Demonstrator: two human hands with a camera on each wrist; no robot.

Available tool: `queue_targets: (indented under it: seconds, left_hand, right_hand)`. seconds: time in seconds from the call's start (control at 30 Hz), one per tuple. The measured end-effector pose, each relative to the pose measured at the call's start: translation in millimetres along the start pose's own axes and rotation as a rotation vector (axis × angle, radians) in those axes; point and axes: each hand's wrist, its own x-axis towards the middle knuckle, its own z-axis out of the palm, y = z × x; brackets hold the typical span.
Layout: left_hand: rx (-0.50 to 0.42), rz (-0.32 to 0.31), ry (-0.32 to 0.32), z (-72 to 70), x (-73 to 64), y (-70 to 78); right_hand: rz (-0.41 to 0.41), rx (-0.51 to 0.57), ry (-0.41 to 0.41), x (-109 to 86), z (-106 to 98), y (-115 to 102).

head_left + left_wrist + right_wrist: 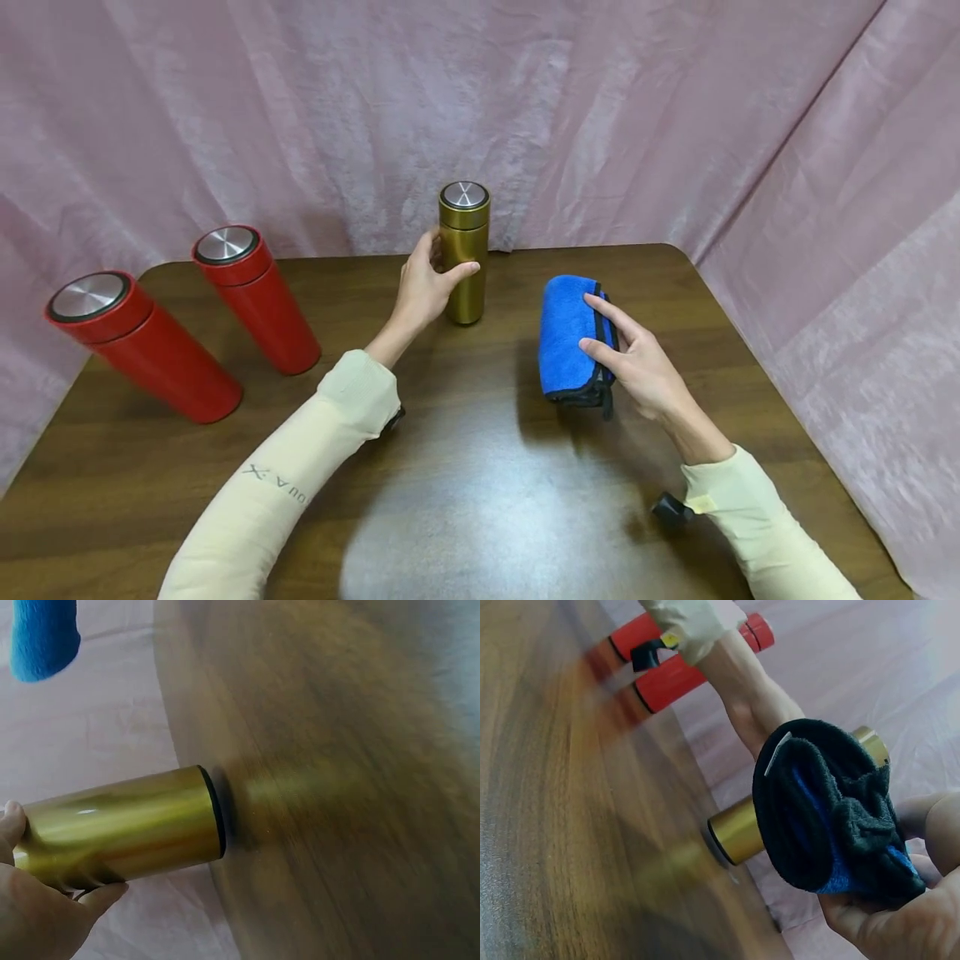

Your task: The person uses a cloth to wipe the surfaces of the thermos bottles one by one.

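My left hand (423, 287) grips a gold thermos flask (467, 287) round its side, thumb across the front. The flask is upright near the table's back edge, its silver lid on top; in the left wrist view its dark base (213, 812) is close over the wood. To the right, my right hand (645, 367) pinches a folded blue cloth (567, 337) with black edging between thumb and fingers. The cloth is held above the table, with its shadow below. Seen from the right wrist, its rolled end (810, 817) partly hides the gold flask.
Two red thermos flasks, a nearer one (168, 358) and a farther one (262, 300), stand on the left of the brown wooden table (450, 467). Pink curtains (337, 108) hang behind and along the right side. A black wrist camera (672, 510) sits under the right sleeve.
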Motion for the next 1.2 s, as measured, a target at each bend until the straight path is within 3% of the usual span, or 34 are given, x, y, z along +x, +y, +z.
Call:
queue_targets:
  seconds: [0.3,0.53,0.83,1.2]
  left_hand:
    - [-0.018,0.053,-0.074,-16.2,-31.7,10.2]
    - [-0.051,0.072,-0.117,-27.0,-58.8,15.8]
    - [-0.063,0.056,-0.169,-36.1,-95.9,16.5]
    - [-0.051,0.089,-0.262,-42.9,-130.0,15.6]
  right_hand:
    - [-0.003,0.052,-0.004,-0.6,0,-2]
    - [-0.028,0.021,-0.032,-2.5,0,-4]
    - [-0.015,0.033,-0.065,-8.1,3,-1]
    - [0.026,0.087,-0.025,-16.0,3,-7]
